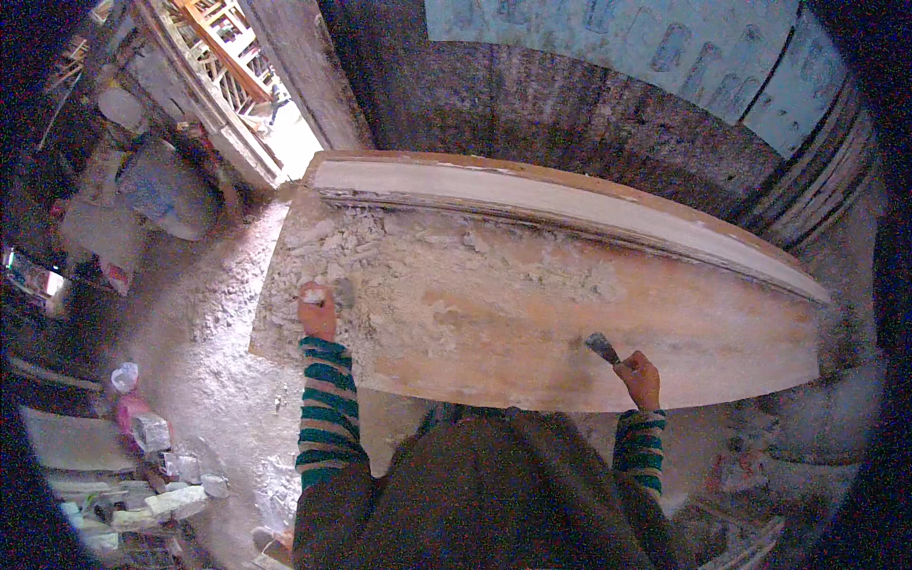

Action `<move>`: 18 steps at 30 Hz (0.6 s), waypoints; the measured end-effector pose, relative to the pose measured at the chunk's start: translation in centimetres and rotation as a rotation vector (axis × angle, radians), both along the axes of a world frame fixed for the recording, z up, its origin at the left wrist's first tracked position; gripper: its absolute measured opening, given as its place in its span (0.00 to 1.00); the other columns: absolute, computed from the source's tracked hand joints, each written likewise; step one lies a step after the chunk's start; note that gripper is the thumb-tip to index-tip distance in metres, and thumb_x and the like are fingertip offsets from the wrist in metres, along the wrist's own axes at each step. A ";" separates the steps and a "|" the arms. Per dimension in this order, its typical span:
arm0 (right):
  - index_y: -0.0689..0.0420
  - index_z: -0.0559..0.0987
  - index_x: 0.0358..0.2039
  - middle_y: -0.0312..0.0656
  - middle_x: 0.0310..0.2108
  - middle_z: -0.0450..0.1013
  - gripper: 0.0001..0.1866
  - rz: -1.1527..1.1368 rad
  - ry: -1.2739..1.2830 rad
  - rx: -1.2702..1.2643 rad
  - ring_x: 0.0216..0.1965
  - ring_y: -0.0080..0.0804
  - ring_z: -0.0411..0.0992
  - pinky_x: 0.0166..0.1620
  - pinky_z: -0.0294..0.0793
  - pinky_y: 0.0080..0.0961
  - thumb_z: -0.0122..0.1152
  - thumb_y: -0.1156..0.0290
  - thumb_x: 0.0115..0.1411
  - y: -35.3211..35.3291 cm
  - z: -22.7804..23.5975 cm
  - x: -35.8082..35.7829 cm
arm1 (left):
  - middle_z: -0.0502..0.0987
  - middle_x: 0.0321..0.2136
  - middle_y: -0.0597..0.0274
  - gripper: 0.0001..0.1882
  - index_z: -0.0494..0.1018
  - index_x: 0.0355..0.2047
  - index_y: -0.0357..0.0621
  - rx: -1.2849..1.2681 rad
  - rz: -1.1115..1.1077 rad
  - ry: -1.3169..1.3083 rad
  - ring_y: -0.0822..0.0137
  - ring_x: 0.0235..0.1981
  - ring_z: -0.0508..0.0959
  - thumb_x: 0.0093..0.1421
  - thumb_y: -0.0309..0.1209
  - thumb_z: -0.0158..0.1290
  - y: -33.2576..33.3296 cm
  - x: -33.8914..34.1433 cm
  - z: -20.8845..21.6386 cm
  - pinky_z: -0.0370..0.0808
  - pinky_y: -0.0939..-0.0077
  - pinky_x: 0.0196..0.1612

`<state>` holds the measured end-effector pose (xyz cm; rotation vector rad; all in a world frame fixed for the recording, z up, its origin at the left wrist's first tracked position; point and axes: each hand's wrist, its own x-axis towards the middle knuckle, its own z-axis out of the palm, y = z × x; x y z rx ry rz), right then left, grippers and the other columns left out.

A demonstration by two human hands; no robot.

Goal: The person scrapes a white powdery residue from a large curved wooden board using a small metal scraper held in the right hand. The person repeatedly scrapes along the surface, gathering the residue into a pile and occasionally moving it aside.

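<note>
My right hand is closed round the handle of a putty knife. Its dark flat blade points up and left, just over the smooth tan part of a long wooden board. Over the board's left end, my left hand is closed, with a bit of something whitish showing at the fingers. A flat grey patch beside that hand may be a blade; I cannot make out what it grips. Pale crumbly paste or scrapings cover the board's left and upper part.
A raised curved ledge with a pale face runs along the board's far side. Behind it stands a dark stained wall with a light-blue panel. An open doorway lets in daylight. Clutter lies on the dusty floor at left.
</note>
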<state>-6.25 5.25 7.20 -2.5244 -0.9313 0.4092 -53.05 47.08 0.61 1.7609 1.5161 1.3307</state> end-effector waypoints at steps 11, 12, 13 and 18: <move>0.58 0.72 0.23 0.43 0.21 0.72 0.13 0.080 0.018 0.013 0.25 0.36 0.72 0.29 0.68 0.32 0.65 0.64 0.45 4.5 0.1 -3.9 | 0.72 0.20 0.64 0.03 0.70 0.25 0.42 0.136 -0.327 0.095 0.72 0.21 0.70 0.51 0.26 0.52 -5.5 5.8 0.4 0.69 0.75 0.25; 0.58 0.72 0.23 0.43 0.21 0.72 0.13 0.101 0.038 0.037 0.25 0.37 0.72 0.29 0.68 0.32 0.65 0.64 0.45 4.5 -0.5 -4.1 | 0.72 0.20 0.64 0.04 0.70 0.26 0.43 0.066 -0.508 -0.027 0.72 0.21 0.71 0.51 0.26 0.53 -7.1 7.1 0.5 0.69 0.75 0.25; 0.58 0.72 0.23 0.43 0.21 0.73 0.13 0.125 0.059 0.060 0.25 0.37 0.72 0.29 0.69 0.32 0.65 0.64 0.45 4.6 -0.9 -4.4 | 0.72 0.20 0.64 0.05 0.69 0.27 0.43 -0.031 -0.453 -0.074 0.72 0.22 0.71 0.50 0.26 0.54 -7.8 7.1 0.8 0.70 0.76 0.25; 0.58 0.72 0.23 0.44 0.21 0.73 0.14 0.173 0.052 0.045 0.24 0.40 0.72 0.28 0.68 0.33 0.65 0.62 0.45 5.0 -0.4 -5.7 | 0.72 0.21 0.65 0.11 0.68 0.31 0.44 -0.466 -0.326 -0.078 0.75 0.23 0.72 0.48 0.24 0.57 -6.8 3.8 4.8 0.70 0.78 0.26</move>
